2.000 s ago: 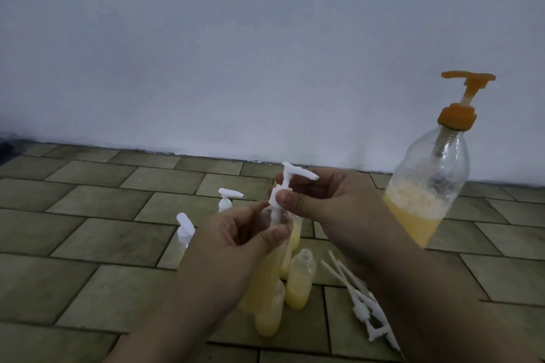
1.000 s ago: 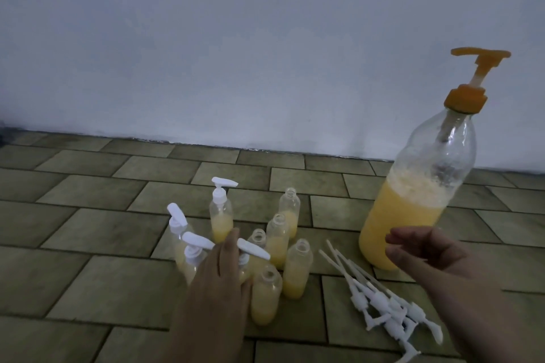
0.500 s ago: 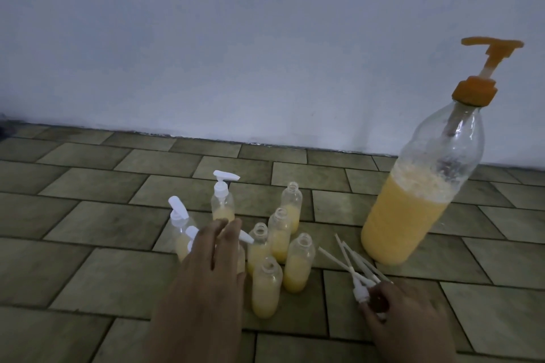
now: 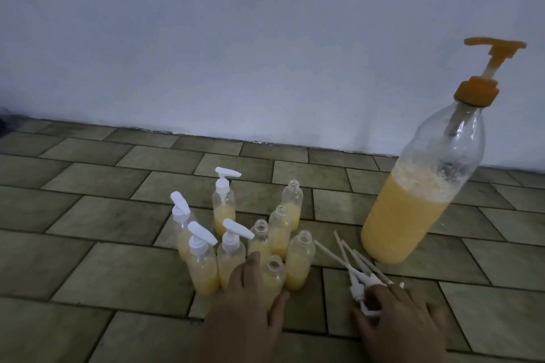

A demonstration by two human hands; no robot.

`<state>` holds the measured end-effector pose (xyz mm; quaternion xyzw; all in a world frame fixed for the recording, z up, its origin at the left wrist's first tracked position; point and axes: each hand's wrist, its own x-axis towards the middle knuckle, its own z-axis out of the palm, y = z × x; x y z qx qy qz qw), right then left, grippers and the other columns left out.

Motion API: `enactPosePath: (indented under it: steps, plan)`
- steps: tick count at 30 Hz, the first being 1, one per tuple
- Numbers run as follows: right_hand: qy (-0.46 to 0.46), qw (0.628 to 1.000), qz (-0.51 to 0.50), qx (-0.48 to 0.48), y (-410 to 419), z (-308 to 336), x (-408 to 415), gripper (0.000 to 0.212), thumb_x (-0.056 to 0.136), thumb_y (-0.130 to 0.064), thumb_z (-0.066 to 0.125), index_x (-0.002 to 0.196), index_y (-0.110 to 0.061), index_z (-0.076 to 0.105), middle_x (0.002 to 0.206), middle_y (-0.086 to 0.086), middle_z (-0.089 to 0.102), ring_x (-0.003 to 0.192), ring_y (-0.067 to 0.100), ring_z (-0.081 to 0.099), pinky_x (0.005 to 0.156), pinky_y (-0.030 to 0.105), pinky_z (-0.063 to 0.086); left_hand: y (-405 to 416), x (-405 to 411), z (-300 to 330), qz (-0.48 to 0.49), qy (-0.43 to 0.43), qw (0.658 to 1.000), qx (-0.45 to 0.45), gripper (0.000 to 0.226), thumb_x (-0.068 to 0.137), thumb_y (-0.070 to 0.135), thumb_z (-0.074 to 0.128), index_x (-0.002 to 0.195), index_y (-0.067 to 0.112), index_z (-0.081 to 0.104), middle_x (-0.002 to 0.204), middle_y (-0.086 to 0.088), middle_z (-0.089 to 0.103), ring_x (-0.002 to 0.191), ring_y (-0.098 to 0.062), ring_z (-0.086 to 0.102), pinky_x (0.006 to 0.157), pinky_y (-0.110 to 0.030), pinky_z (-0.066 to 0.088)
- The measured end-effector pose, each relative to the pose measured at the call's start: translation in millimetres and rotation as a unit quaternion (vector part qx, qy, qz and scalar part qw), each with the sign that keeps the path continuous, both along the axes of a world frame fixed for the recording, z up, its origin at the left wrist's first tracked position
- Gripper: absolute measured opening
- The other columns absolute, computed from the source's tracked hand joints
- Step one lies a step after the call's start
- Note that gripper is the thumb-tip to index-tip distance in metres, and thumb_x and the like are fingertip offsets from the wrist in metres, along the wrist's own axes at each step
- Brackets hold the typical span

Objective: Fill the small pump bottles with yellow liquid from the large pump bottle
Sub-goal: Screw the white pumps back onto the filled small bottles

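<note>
1. We see our left hand [image 4: 250,303] at the bottom centre of the frame, its fingers and thumb curled round the nearest uncapped small bottle [image 4: 272,277], which stands upright on the floor [image 4: 88,230].
2. Our right hand [image 4: 404,321] sits at the lower right of the frame, on the loose white pumps [image 4: 358,277]. Its fingers are curled over the pump heads; we cannot tell whether they actually pinch one.
3. The loose pumps lie in a bundle on the floor, their thin tubes fanning up and left toward the cluster of bottles.
4. The large bottle [image 4: 413,215] stands at the right of the frame, well apart from both hands. It is clear plastic with an orange pump [image 4: 477,91] on top, and yellow liquid fills roughly its lower half, with a foamy layer on the surface.
5. The small bottles cluster at the lower centre of the frame, just left of the loose pumps. All hold some yellow liquid.
6. Four of them carry white pump caps: one at the back [image 4: 224,203], one at the left [image 4: 181,221], and two in front [image 4: 202,262] [image 4: 231,253].
7. Five have open necks: the one in our left hand, one just to its right [image 4: 298,259], one behind it [image 4: 259,239], and two farther back [image 4: 279,227] [image 4: 292,203].
8. A pale wall [image 4: 236,38] fills the upper half of the frame and meets the tiled floor along a dark line.
</note>
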<state>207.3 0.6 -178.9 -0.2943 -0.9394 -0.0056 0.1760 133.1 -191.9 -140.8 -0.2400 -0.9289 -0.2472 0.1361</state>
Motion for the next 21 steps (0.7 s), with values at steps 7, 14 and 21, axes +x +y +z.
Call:
enactPosePath:
  steps: [7,14,21]
  plan:
    - [0.037,0.999,-0.007,0.005,-2.8,-10.6,-1.3,0.042,0.033,-0.030,0.090,0.070,-0.025,0.071,0.060,-0.003,0.067,0.065,0.027,0.063,0.071,0.037,0.029,10.9,0.0,6.4,0.044,-0.099,0.994,-0.026,0.079,0.063,0.051,0.079,0.127,0.015,0.052,0.106,0.004,0.067,0.077,-0.008,0.068,0.058,-0.010,0.036]
    - [0.040,0.995,-0.041,-0.083,-9.4,5.6,-9.8,0.025,0.063,-0.032,0.080,0.083,-0.031,0.068,0.078,-0.011,0.071,0.094,0.020,0.058,0.080,0.035,0.023,9.6,3.5,0.2,0.010,-0.060,0.998,0.000,0.064,0.090,0.052,0.049,0.141,0.023,0.023,0.128,0.010,0.049,0.105,-0.003,0.056,0.073,-0.010,0.036]
    - [0.124,0.952,0.065,-0.273,4.0,78.1,0.7,0.018,0.070,-0.023,0.078,0.077,-0.034,0.065,0.070,-0.016,0.063,0.067,0.004,0.057,0.055,0.021,0.040,1.3,3.2,8.2,0.021,-0.082,0.995,0.050,0.059,0.087,0.058,0.046,0.137,0.037,0.022,0.130,0.023,0.040,0.110,0.003,0.048,0.081,-0.006,0.032]
